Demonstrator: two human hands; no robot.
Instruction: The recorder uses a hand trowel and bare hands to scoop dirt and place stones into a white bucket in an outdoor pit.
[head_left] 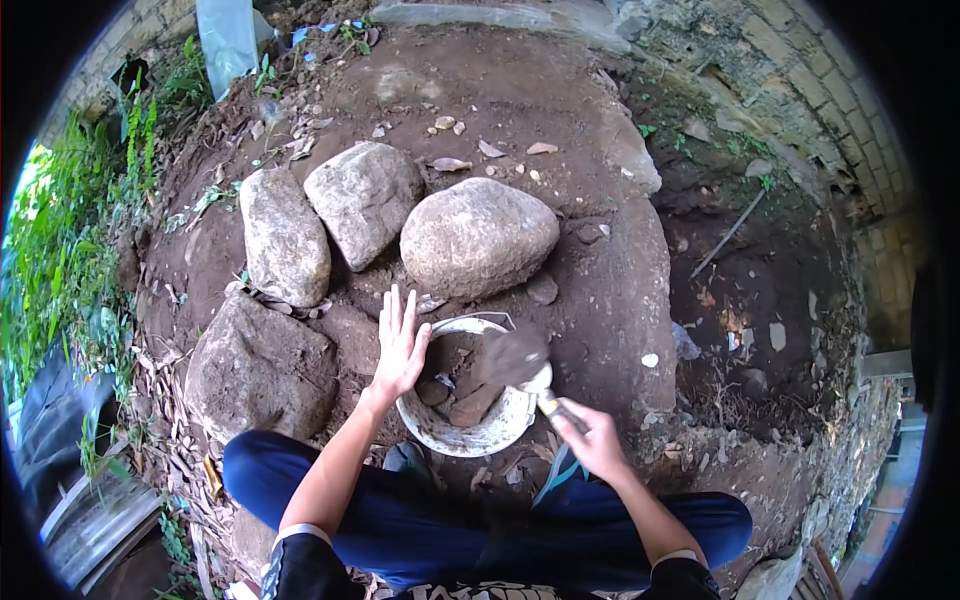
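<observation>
A white bucket, smeared with dirt, stands on the soil before my crossed legs. Inside it lie dark soil and a flat brownish chunk, perhaps stone or brick. My right hand is closed round the handle of a trowel. Dark soil, slightly blurred, covers the trowel's blade over the bucket's right rim. My left hand is held flat with its fingers stretched out, at the bucket's left rim. Whether it touches the rim I cannot tell.
Beyond the bucket sit a large rounded rock, a second rock and an upright-lying oblong one. A broad rock rests left of my hand. A ledge edge runs along the right; plants grow at left.
</observation>
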